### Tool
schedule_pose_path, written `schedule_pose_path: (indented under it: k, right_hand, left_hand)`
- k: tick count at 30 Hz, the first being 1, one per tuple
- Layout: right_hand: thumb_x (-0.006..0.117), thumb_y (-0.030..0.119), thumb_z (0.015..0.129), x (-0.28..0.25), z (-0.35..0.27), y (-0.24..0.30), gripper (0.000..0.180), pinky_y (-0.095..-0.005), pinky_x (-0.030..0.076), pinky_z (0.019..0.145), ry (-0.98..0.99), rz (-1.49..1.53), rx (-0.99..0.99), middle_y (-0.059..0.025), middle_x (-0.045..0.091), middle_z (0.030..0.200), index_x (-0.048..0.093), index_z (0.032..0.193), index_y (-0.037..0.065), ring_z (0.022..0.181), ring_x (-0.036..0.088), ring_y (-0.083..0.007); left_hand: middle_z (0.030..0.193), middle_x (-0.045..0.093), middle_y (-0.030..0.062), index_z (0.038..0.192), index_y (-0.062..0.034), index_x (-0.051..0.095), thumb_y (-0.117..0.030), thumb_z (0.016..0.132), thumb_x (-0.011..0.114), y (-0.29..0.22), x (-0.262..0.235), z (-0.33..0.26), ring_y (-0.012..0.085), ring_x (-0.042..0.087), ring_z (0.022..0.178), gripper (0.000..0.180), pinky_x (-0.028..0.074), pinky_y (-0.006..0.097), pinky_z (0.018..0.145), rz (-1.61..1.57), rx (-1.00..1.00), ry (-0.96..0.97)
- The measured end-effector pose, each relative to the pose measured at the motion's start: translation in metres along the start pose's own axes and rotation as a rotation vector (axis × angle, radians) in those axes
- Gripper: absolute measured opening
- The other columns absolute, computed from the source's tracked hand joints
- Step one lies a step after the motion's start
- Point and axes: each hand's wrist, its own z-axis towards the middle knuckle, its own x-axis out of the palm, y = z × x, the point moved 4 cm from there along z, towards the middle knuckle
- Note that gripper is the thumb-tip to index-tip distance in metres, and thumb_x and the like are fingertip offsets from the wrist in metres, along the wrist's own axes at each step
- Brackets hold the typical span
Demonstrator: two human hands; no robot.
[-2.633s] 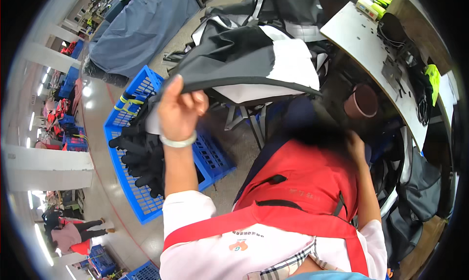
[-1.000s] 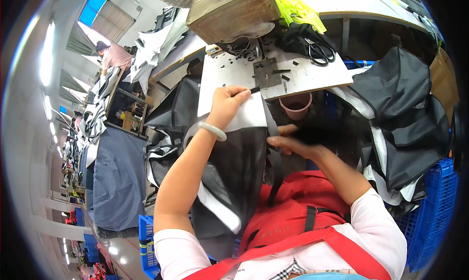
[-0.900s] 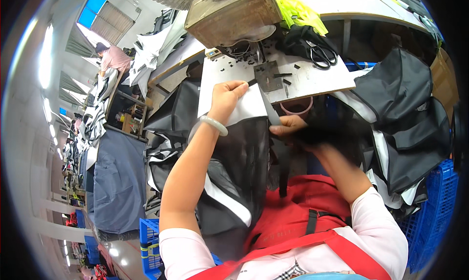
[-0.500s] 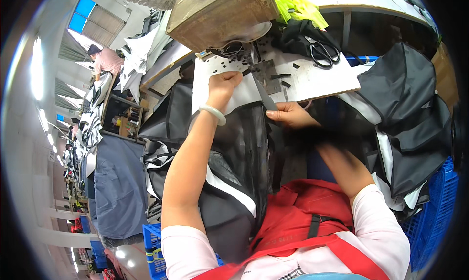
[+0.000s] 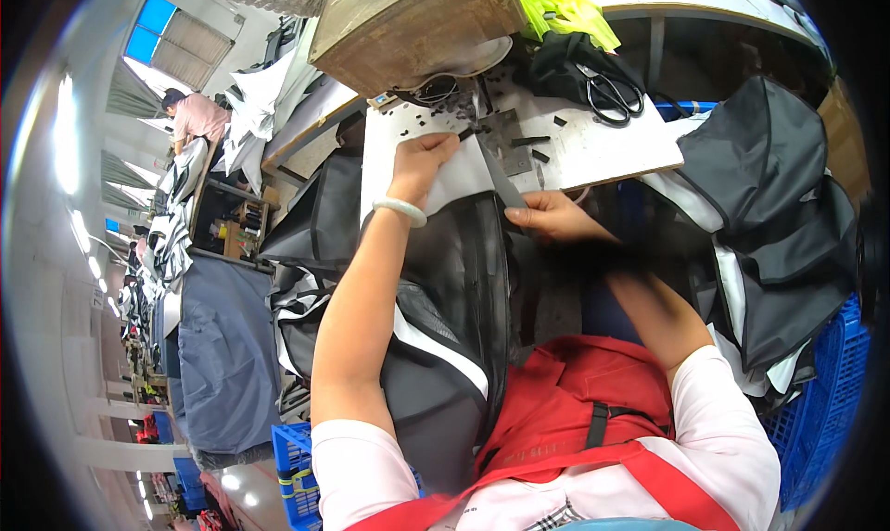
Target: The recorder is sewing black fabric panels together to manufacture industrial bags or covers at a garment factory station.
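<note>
A white-topped bench (image 5: pixel 612 151) stretches across the far middle, and a large grey-blue cover (image 5: pixel 227 355) drapes down well to the left. On the right, a heap of dark grey fabric (image 5: pixel 779 225) with white edging hangs above a blue crate (image 5: pixel 825 410). The black, grey and white fabric piece (image 5: pixel 454 244) hangs in the middle, from the bench's near edge down toward the red apron (image 5: pixel 575 410), below and between the two hands; its white panel (image 5: pixel 461 174) lies up over the near left part of the bench. A worn brown box-shaped housing (image 5: pixel 417 31) stands beyond it. The left hand (image 5: pixel 423 168) is closed in a pinch on the white panel's far edge, so most of the piece falls to the near side of its fingers. The right hand (image 5: pixel 556 218), nearer and to the right, has thumb and fingers closed on the near end of a grey strip (image 5: pixel 501 174), just right of the panel; a dark blur hides its wrist. Black-handled scissors (image 5: pixel 609 95) lie farther right on the bench, left of them a metal plate (image 5: pixel 505 142), with small black scraps (image 5: pixel 530 141) scattered about.
</note>
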Motion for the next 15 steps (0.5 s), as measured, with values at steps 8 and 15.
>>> schedule_pose_path:
  k: [8,15]
  right_hand:
    - [0.064,0.03,0.092,-0.06,-0.037,-0.164,0.023,-0.024,0.036,0.052,-0.209,-0.027,0.127,0.0036,0.049,0.067,0.062,0.085,0.008,0.059,0.046,-0.0066]
    - [0.05,0.006,0.089,-0.109,-0.049,-0.238,0.019,-0.0295,0.045,0.057,-0.465,0.211,0.315,0.0009,0.053,0.067,0.065,0.101,0.006,0.053,0.046,-0.0108]
  left_hand:
    - [0.11,0.066,0.0098,0.112,-0.0004,0.067,-0.014,0.085,0.069,-0.045,0.023,-0.091,0.0233,0.06,0.104,0.03,0.045,0.032,0.093,0.608,0.415,0.305]
    - [0.127,0.052,0.0168,0.126,-0.0021,0.057,-0.02,0.08,0.075,-0.087,-0.012,-0.26,0.0326,0.05,0.121,0.053,0.038,0.038,0.104,0.681,0.394,0.461]
